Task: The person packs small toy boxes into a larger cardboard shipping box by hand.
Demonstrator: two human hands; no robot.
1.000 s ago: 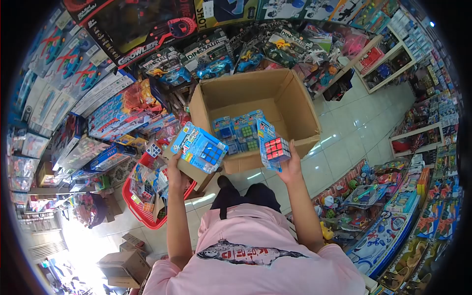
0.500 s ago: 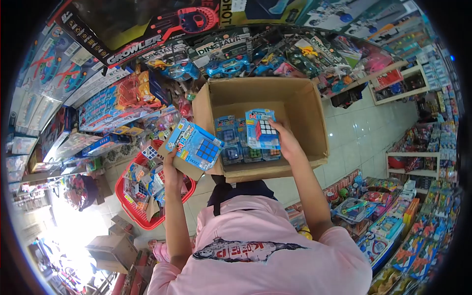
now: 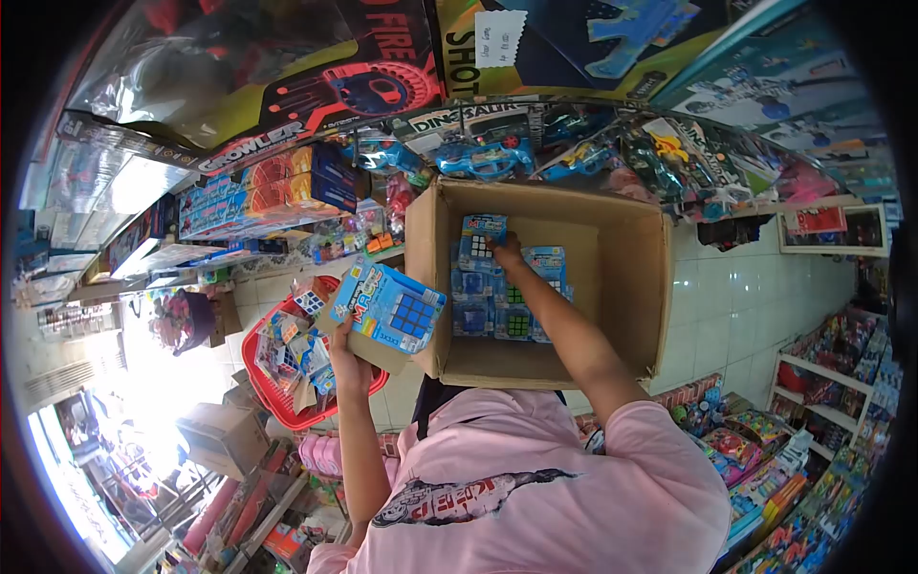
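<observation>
Reaching into cardboard box (image 3: 631, 287) | right hand (image 3: 507, 251) grip clenched on cube pack (image 3: 481, 239) | left hand (image 3: 346, 356) grasping blue pack (image 3: 387, 306)

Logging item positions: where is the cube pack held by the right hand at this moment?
In the head view, the cube pack is inside the cardboard box, at its far left corner, gripped by the right hand above the other packs.

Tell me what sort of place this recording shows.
Most likely a toy shop: boxed toys crowd the shelves, a cardboard box holds carded puzzle cubes, and a red basket of small toys sits on the tiled floor.
</observation>
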